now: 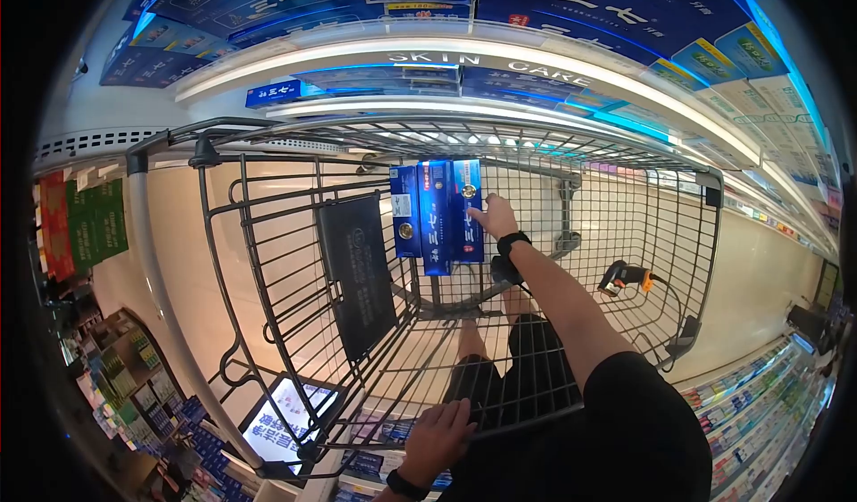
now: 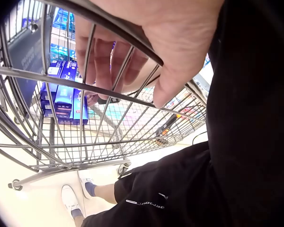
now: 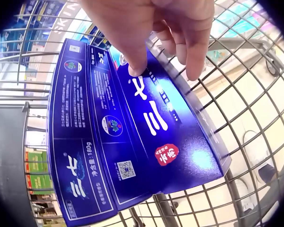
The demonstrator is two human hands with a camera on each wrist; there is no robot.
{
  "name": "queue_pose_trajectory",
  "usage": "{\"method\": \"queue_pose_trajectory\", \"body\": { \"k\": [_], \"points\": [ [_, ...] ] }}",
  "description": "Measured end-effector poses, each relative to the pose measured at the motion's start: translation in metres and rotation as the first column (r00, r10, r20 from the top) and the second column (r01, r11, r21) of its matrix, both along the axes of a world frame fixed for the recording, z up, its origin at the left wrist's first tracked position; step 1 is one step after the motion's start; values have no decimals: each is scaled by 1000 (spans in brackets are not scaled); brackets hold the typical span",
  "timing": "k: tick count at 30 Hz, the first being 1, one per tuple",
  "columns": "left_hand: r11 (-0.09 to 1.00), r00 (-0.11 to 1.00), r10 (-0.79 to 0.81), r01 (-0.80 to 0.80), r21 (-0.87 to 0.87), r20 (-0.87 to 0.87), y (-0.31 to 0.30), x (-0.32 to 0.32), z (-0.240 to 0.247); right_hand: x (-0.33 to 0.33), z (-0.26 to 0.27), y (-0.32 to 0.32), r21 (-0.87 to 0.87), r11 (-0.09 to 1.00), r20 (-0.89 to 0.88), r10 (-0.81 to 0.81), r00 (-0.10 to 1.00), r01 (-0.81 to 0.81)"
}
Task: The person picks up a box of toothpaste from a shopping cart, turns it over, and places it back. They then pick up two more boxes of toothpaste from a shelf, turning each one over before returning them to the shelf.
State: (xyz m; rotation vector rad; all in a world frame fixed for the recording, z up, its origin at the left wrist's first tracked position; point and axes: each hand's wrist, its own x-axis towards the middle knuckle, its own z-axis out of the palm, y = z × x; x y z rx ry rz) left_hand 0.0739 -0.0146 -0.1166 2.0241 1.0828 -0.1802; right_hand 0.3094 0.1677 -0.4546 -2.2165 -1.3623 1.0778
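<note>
The cart (image 2: 75,86) is showing smooth metal wires that are catching thin lines of light, while its bar (image 1: 150,234) at the left is looking smooth and faintly glossy. The panel (image 1: 357,274) near the cart's left end is appearing as matt plastic. The boxes (image 3: 168,127) are looking like printed cardboard — flat, smooth and glossy, their faces throwing back bright patches. Toward the right, the scanner (image 1: 627,276) is showing smooth plastic. The sleeve (image 1: 647,404) on the near side is looking like matt cloth, and the shorts (image 2: 156,189) are appearing just as matt. The floor (image 1: 178,261) is shining — smooth, its material unclear.
</note>
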Motion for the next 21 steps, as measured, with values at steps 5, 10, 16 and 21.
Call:
{"method": "queue_pose_trajectory", "body": {
  "k": [5,10,16,21],
  "points": [
    [998,999,-33,32,55,13,-1,0,2,19,9,-15,-59,998,-103,-31,994,25],
    [997,998,-56,55,46,10,-7,-3,0,45,80,-39,11,997,-185,80,980,-79],
    [996,997,-79,78,-36,-12,-3,0,21,44,198,-83,178,976,-274,173,946,-127],
    [998,995,-56,57,-17,86,-15,-11,14,52,335,-89,330,911,-175,315,933,-245]
  ]
}}
